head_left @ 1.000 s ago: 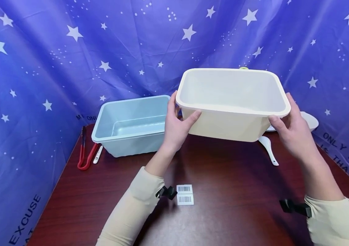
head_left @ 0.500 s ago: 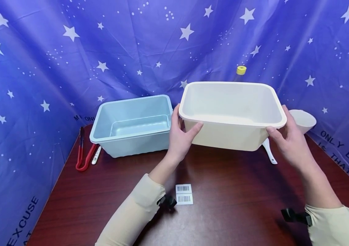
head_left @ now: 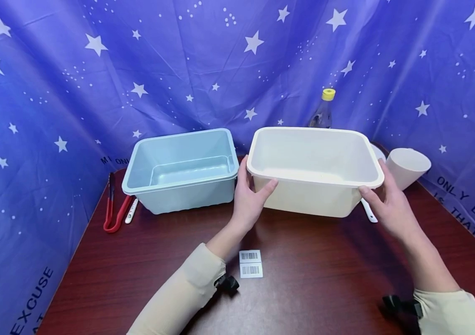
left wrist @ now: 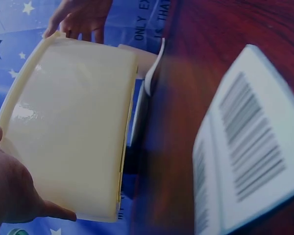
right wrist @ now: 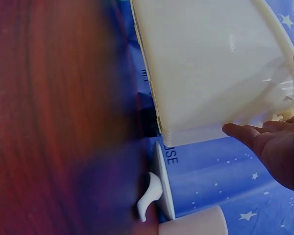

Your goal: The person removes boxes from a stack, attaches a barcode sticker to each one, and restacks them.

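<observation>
A cream plastic tub [head_left: 314, 172] is gripped at both short ends. My left hand [head_left: 250, 197] holds its left end, thumb on the front wall. My right hand [head_left: 388, 204] holds the right end just under the rim. In the left wrist view the tub [left wrist: 73, 127] hangs a little off the dark red table [head_left: 312, 274], with my left hand [left wrist: 14, 196] against its near end. The right wrist view also shows a gap under the tub [right wrist: 210, 63], beside my right hand [right wrist: 274, 142]. The tub is empty.
An empty light-blue tub [head_left: 183, 170] stands left of the cream one. Red tongs [head_left: 113, 209] and a white pen [head_left: 131, 211] lie at the far left. A yellow-capped bottle [head_left: 323, 111], white cup [head_left: 406, 166], plate [head_left: 377, 151] and spoon [head_left: 367, 209] sit behind and right. Two barcode labels [head_left: 250, 264] lie near me.
Both hands have brought the cream tub down from chest height to just above the table. The bottle and cup behind it have come into sight.
</observation>
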`<state>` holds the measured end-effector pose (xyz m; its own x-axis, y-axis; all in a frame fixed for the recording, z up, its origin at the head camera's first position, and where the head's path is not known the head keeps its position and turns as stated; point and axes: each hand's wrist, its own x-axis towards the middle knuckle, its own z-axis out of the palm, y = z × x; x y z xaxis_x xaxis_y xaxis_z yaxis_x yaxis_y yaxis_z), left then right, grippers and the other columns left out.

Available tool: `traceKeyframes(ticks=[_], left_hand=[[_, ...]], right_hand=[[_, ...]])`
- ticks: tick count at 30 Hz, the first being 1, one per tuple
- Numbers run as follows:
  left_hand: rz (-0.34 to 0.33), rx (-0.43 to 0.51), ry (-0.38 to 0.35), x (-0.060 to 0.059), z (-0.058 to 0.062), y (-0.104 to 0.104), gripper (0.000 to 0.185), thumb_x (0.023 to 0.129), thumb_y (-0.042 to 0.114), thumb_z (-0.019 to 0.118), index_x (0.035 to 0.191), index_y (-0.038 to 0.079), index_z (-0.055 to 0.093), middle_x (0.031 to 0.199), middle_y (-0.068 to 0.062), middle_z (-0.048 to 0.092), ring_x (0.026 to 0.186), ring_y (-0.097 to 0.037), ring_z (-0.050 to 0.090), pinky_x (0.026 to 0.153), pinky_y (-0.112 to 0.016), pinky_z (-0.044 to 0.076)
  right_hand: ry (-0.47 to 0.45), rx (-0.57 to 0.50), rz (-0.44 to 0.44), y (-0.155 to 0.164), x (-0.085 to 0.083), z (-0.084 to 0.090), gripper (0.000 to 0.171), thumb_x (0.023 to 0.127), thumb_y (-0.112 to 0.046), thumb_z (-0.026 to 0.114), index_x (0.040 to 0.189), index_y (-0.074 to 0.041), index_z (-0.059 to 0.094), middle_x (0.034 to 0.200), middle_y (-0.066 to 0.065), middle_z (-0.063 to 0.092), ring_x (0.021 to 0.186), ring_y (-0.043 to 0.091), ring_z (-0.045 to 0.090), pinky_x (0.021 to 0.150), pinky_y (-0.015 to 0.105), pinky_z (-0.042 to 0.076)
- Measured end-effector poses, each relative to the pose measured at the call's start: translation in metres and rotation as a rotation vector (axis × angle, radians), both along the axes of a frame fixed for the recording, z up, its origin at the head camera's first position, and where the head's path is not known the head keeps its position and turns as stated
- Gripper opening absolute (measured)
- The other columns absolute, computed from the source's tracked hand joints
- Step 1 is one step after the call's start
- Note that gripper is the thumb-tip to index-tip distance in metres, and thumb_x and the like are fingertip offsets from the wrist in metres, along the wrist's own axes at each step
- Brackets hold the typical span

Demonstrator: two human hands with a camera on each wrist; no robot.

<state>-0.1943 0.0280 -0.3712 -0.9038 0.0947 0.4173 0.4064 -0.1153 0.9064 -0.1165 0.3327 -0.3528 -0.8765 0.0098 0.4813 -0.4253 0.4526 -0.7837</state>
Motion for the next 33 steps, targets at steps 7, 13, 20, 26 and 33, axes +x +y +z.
traceKeyframes(ticks=[7,13,20,26,33], left_hand=[[0.017,0.001,-0.022,0.0,-0.014,0.001,0.087,0.087,0.018,0.08,0.157,0.013,0.028,0.15,0.0,0.045,0.14,-0.012,0.039,0.116,-0.038,0.03],[0.003,-0.02,-0.021,0.001,-0.021,0.001,0.09,0.088,0.019,0.079,0.158,0.012,0.024,0.152,-0.004,0.044,0.141,-0.014,0.039,0.114,-0.044,0.033],[0.008,-0.033,0.002,0.0,-0.026,-0.002,0.089,0.087,0.017,0.08,0.157,0.014,0.025,0.151,0.002,0.045,0.14,-0.01,0.04,0.113,-0.041,0.035],[-0.001,-0.071,-0.006,-0.001,-0.029,-0.006,0.093,0.088,0.02,0.08,0.16,0.015,0.021,0.154,0.005,0.04,0.142,-0.007,0.035,0.115,-0.037,0.031],[-0.008,-0.174,-0.046,0.004,-0.029,-0.014,0.099,0.092,0.03,0.076,0.163,0.019,0.009,0.163,0.002,0.028,0.146,-0.011,0.029,0.116,-0.04,0.03]], right_hand=[[-0.036,0.021,0.004,0.003,0.0,-0.012,0.074,0.101,-0.001,0.055,0.163,-0.012,0.016,0.147,0.003,0.043,0.119,-0.002,0.049,0.095,0.008,0.038],[-0.047,-0.052,0.07,0.004,0.0,-0.018,0.074,0.1,0.004,0.053,0.162,-0.012,0.016,0.146,0.002,0.042,0.124,0.003,0.047,0.097,0.01,0.038],[-0.079,-0.105,0.133,0.001,-0.001,-0.024,0.077,0.1,0.006,0.052,0.163,-0.015,0.013,0.149,0.008,0.036,0.127,0.009,0.043,0.097,0.011,0.038],[-0.066,-0.183,0.19,-0.004,-0.003,-0.028,0.077,0.099,0.007,0.05,0.163,-0.014,0.013,0.152,0.013,0.033,0.129,0.015,0.041,0.099,0.013,0.037],[-0.071,-0.163,0.124,-0.007,-0.003,-0.031,0.077,0.098,0.005,0.053,0.163,-0.015,0.016,0.153,0.016,0.034,0.129,0.014,0.043,0.097,0.013,0.039]])
